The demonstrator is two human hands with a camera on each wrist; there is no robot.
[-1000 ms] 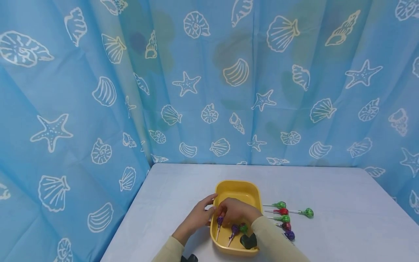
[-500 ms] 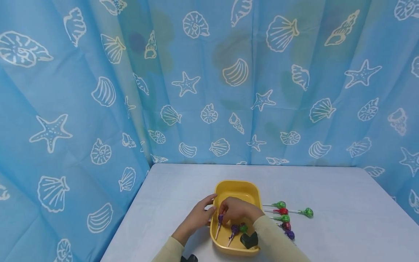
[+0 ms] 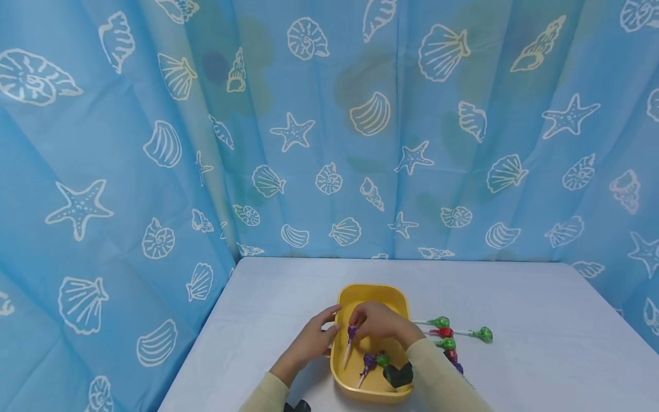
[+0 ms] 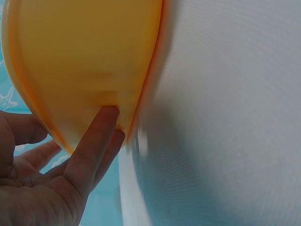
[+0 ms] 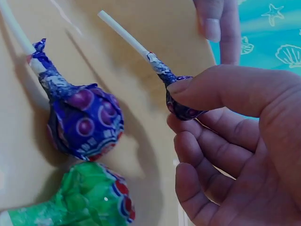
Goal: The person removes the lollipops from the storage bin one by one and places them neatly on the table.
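Right hand (image 3: pixel 378 323) pinches a purple-wrapped lollipop (image 5: pixel 181 96) by its head between thumb and curled fingers, stick pointing down and away, above the inside of the yellow tray (image 3: pixel 373 293); the wrist view shows the grip covering only part of the wrapped head. Left hand (image 3: pixel 311 342) is on the tray's left wall, fingers nearly straight and pressed flat against the outside, thumb over the rim; it steadies the tray and clasps nothing. The tray sits near the front edge of the bench (image 3: pixel 540 320), left of centre. Inside it lie a second purple lollipop (image 5: pixel 84 125) and a green lollipop (image 5: pixel 80 202), touching each other. More lollipops in green, red and purple wrappers (image 3: pixel 445 337) lie on the bench just beside the tray's right wall. Risks, as judged: the foil wrapper looks slick and the pinch is shallow, so the lollipop could twist or slip out and drop onto the two below. The hanging stick could catch on the tray wall. The left hand only presses, so a knock from the right forearm could shove the tray toward the front edge or sweep the loose lollipops.
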